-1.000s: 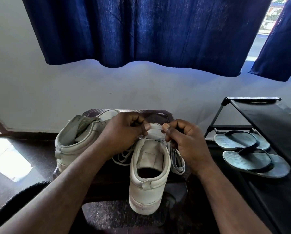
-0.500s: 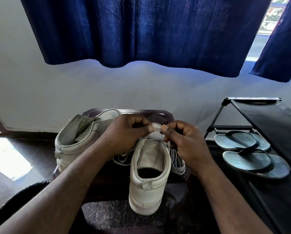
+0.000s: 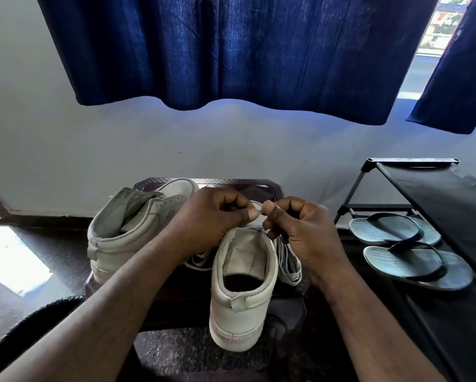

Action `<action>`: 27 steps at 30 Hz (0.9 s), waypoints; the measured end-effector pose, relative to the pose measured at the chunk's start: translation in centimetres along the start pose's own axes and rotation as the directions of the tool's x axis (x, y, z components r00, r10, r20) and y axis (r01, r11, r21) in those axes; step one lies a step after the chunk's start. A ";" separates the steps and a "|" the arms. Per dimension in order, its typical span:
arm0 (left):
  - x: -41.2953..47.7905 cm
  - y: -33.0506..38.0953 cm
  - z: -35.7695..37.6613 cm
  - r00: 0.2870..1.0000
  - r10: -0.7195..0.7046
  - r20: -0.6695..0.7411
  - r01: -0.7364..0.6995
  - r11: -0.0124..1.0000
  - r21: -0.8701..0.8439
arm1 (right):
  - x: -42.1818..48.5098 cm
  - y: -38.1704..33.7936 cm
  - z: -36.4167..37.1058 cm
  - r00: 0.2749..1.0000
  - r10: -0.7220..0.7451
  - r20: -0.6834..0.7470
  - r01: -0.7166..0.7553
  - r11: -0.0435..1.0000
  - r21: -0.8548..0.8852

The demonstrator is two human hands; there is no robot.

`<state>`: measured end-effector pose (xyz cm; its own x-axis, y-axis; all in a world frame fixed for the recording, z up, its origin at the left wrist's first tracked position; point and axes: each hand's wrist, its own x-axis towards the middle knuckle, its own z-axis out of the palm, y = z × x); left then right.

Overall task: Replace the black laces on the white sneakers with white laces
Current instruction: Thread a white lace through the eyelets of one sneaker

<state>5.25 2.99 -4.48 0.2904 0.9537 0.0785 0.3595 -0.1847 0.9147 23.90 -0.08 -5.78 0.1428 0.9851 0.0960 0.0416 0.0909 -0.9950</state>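
White lace (image 3: pixel 259 209) is pinched from both sides: the left hand (image 3: pixel 209 219) and right hand (image 3: pixel 300 230) each curl thumb and forefinger onto it just above the tongue of the near sneaker (image 3: pixel 242 293). This shoe stands at the near edge of the dark worktop (image 3: pixel 258 186), heel toward the person. That placing probably gives a straight look down the eyelet rows. The close two-sided pinch suggests the lace is being evened or fed through an upper eyelet, though the hands hide the eyelets. Slack loops (image 3: pixel 289 263) hang beside the shoe. The second sneaker (image 3: pixel 132 230) rests by the left edge, with no lace showing on it.
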 end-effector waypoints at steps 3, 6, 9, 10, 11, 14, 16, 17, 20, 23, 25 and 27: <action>0.0 0.1 0.1 1.000 0.007 0.011 -0.007 1.000 -0.013 | 0.0 0.1 0.3 1.000 -0.005 -0.020 0.004 1.000 -0.018; 0.0 0.0 0.2 1.000 -0.021 0.019 0.022 0.998 -0.056 | 0.0 0.0 0.3 0.999 0.027 -0.036 -0.026 0.999 0.028; 0.0 0.1 0.4 0.999 -0.047 0.023 0.049 0.996 -0.079 | -0.1 -0.2 0.3 0.997 0.072 -0.014 -0.071 0.993 0.094; -0.1 0.2 0.5 0.998 -0.056 0.021 0.058 0.994 -0.095 | -0.2 -0.2 0.2 0.997 0.079 -0.001 -0.079 0.993 0.090; -0.1 0.3 0.5 0.998 -0.063 0.017 0.064 0.992 -0.106 | -0.2 -0.3 0.2 0.997 0.079 0.013 -0.080 0.995 0.067; -0.1 0.5 0.7 0.997 -0.075 0.003 0.075 0.996 -0.056 | -0.4 -0.6 -0.6 0.997 0.054 0.046 -0.050 0.995 -0.083; -0.1 0.5 0.6 0.996 -0.085 -0.011 0.085 0.996 -0.026 | -0.7 -1.1 -1.1 0.996 0.046 0.074 -0.026 0.968 -0.249; 0.0 0.4 0.6 0.995 -0.095 -0.014 0.095 0.995 -0.020 | -1.0 -1.3 -1.4 0.994 0.060 0.093 -0.025 0.940 -0.341; 0.0 0.5 0.5 0.992 -0.126 -0.009 0.127 0.992 0.024 | -1.8 -1.6 -1.4 0.984 0.129 0.121 -0.053 0.870 -0.491; 0.2 0.6 0.4 0.989 -0.150 -0.010 0.150 0.985 0.083 | -2.2 -2.2 -1.5 0.985 0.129 0.113 -0.049 0.845 -0.533; 0.2 0.6 0.5 0.987 -0.161 -0.008 0.161 0.981 0.108 | -2.7 -2.9 -1.6 0.978 0.144 0.148 -0.024 0.790 -0.612; 0.3 0.6 0.6 0.986 -0.166 -0.009 0.166 0.978 0.126 | -3.2 -3.0 -1.3 0.985 0.116 0.130 0.003 0.737 -0.675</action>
<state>6.08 3.02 -4.13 0.2188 0.9732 -0.0710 0.5117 -0.0525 0.8575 24.61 -3.71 -3.07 0.0167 0.9996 -0.0245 0.6991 -0.0291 -0.7145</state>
